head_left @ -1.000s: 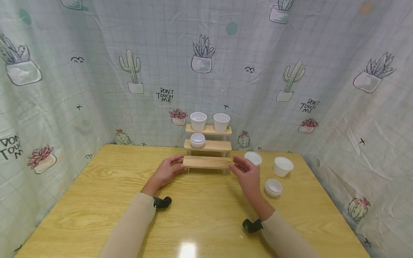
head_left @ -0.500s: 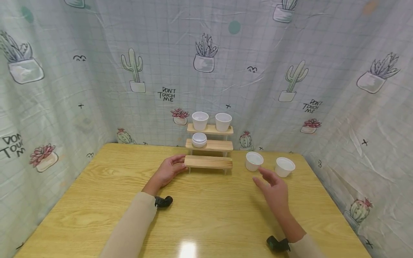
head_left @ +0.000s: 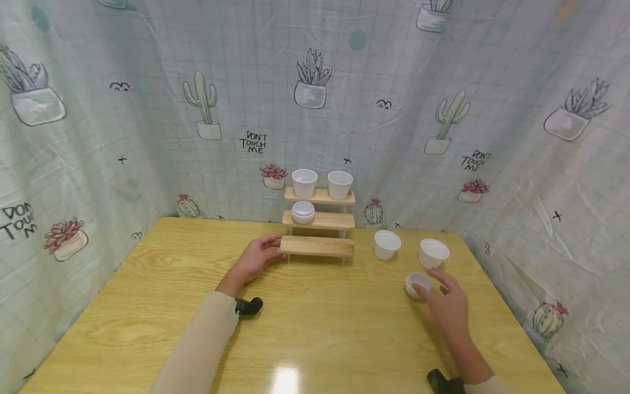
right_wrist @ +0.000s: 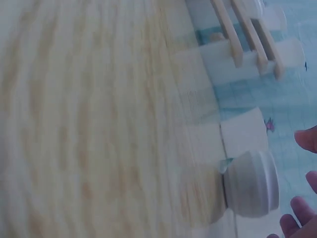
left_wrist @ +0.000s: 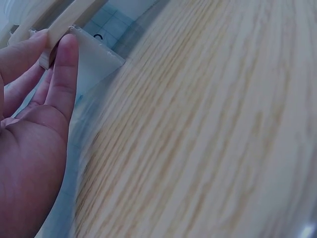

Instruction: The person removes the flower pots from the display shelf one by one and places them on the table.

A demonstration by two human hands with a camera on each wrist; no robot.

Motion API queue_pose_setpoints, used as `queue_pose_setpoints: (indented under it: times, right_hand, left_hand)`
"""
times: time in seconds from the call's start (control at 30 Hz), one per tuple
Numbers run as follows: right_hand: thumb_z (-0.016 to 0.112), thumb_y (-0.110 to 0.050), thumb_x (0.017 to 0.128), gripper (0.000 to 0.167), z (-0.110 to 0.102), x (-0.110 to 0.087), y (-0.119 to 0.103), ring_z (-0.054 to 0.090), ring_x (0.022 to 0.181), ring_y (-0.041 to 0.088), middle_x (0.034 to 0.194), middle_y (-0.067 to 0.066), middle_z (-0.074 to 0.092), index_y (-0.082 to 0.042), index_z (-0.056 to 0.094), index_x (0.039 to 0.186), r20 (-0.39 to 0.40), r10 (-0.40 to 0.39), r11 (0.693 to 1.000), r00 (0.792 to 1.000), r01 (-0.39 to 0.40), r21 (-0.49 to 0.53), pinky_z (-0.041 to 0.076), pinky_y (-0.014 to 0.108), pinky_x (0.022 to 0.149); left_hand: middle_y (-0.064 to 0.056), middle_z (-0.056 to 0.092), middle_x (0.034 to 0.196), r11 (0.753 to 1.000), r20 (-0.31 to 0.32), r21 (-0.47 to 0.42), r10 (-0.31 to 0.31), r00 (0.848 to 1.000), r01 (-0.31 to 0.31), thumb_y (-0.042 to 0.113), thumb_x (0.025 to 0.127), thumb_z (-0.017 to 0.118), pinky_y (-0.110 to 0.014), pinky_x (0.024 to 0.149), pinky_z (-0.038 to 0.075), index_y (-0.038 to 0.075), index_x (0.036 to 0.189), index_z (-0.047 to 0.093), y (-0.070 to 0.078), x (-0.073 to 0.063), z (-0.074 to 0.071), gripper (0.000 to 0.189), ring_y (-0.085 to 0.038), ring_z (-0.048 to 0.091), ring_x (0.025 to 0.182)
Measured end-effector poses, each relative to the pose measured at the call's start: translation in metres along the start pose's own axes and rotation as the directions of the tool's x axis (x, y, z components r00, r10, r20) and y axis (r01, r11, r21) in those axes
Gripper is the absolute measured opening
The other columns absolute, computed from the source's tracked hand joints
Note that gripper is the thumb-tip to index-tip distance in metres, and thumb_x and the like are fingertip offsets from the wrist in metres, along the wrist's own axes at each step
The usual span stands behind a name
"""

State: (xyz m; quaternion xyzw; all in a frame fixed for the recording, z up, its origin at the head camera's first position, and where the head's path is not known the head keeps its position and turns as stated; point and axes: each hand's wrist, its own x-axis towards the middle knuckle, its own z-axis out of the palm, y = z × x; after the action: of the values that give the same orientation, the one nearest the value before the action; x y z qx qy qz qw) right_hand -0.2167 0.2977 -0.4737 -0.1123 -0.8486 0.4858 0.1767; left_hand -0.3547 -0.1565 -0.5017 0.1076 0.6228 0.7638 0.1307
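My left hand (head_left: 254,260) pinches the left end of the lowest board of a three-step wooden display riser (head_left: 317,246) with clear supports. In the left wrist view, the thumb and fingers (left_wrist: 67,74) close on that board end (left_wrist: 55,43). Over at the right, my right hand (head_left: 449,306) is above a small round white pot (head_left: 415,282), its thumb overlapping the pot in the head view. From the right wrist view, a gap shows between the fingertips (right_wrist: 299,208) and the ridged pot (right_wrist: 251,184); thumb and fingers are spread.
Two white cups stand on the top step, a left one (head_left: 304,185) and a right one (head_left: 339,186). A small white pot (head_left: 303,212) sits on the middle step. Two more white cups, one nearer the riser (head_left: 386,244) and one farther right (head_left: 433,253), stand on the wooden table (head_left: 315,328).
My right hand has left the riser's right end and moved right and toward me, over the small white pot. The left hand has stayed at the riser.
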Motion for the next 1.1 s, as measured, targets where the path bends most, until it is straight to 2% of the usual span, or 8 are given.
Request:
queue_pose_setpoints:
  times: [0.27,0.43,0.53,0.6,0.63,0.7,0.83,1.1]
  right_hand:
    - [0.082,-0.038,0.089,0.079,-0.012,0.001,0.009,0.04,0.147,0.035,0.159,0.017,0.044,-0.007,0.047,0.153,0.17,0.141,0.99,0.975,-0.142,-0.008,0.043,0.049,0.12]
    - [0.082,-0.042,0.087,0.088,-0.014,0.002,0.011,0.047,0.143,0.038,0.159,0.019,0.043,-0.008,0.041,0.156,0.244,0.18,0.984,0.953,-0.176,-0.039,0.046,0.012,0.1]
    - [0.083,-0.038,0.087,0.084,-0.013,0.003,0.012,0.062,0.126,0.018,0.154,0.021,0.049,-0.007,0.044,0.154,0.247,0.169,0.985,0.954,-0.169,-0.021,0.041,0.0,0.087]
    - [0.083,-0.034,0.088,0.081,-0.012,0.004,0.011,0.063,0.113,0.004,0.152,0.022,0.051,-0.005,0.045,0.152,0.253,0.157,0.987,0.955,-0.16,-0.01,0.042,-0.001,0.085]
    - [0.083,-0.032,0.088,0.08,-0.011,0.004,0.01,0.063,0.113,0.003,0.151,0.022,0.051,-0.004,0.045,0.152,0.256,0.15,0.988,0.955,-0.153,-0.01,0.043,-0.001,0.085]
    - [0.083,-0.03,0.088,0.08,-0.01,0.005,0.01,0.063,0.116,0.006,0.152,0.023,0.05,-0.002,0.044,0.152,0.265,0.145,0.989,0.953,-0.149,-0.007,0.043,-0.001,0.085]
    - [0.083,-0.031,0.088,0.082,-0.009,0.008,0.011,0.051,0.138,0.034,0.154,0.023,0.048,-0.002,0.043,0.154,0.272,0.148,0.989,0.951,-0.146,-0.027,0.041,-0.003,0.084]
    - [0.082,-0.031,0.089,0.077,-0.007,0.01,0.013,0.054,0.135,0.034,0.15,0.024,0.052,0.0,0.046,0.15,0.285,0.138,0.99,0.948,-0.128,-0.056,0.043,0.0,0.083]
  left_hand:
    - [-0.02,0.052,0.135,1.0,-0.004,0.005,-0.004,1.0,0.004,-0.007,0.102,0.053,-0.026,0.098,0.061,-0.007,0.155,0.034,0.0,0.001,-0.001,0.056,-0.012,0.068,0.103]
    - [-0.019,0.053,0.135,1.0,-0.011,0.006,-0.004,1.0,0.004,-0.007,0.102,0.053,-0.028,0.099,0.061,-0.007,0.155,0.034,0.0,0.0,0.0,0.056,-0.012,0.067,0.104]
    - [-0.018,0.053,0.134,1.0,-0.004,0.012,-0.001,1.0,0.001,-0.006,0.102,0.054,-0.029,0.1,0.06,-0.008,0.155,0.033,0.0,-0.001,0.0,0.057,-0.012,0.067,0.104]
    - [-0.016,0.053,0.133,1.0,-0.004,0.012,-0.003,1.0,0.003,-0.006,0.102,0.055,-0.028,0.1,0.061,-0.007,0.155,0.034,-0.001,-0.001,-0.001,0.057,-0.012,0.067,0.105]
    - [-0.015,0.053,0.132,1.0,-0.002,0.014,-0.002,1.0,0.002,-0.005,0.102,0.055,-0.028,0.099,0.061,-0.007,0.155,0.033,-0.001,-0.001,-0.001,0.057,-0.012,0.066,0.105]
    - [-0.014,0.053,0.131,1.0,0.0,0.012,-0.002,1.0,0.002,-0.005,0.102,0.055,-0.027,0.099,0.061,-0.007,0.156,0.033,0.0,-0.001,-0.001,0.058,-0.012,0.067,0.104]
    - [-0.013,0.054,0.129,1.0,0.002,-0.004,-0.001,1.0,0.001,-0.006,0.102,0.055,-0.027,0.099,0.061,-0.008,0.155,0.033,0.001,-0.001,-0.001,0.058,-0.012,0.068,0.102]
    - [-0.015,0.055,0.13,1.0,0.001,-0.007,0.003,1.0,-0.003,-0.007,0.102,0.054,-0.028,0.099,0.061,-0.008,0.155,0.033,0.002,-0.001,0.0,0.057,-0.012,0.068,0.103]
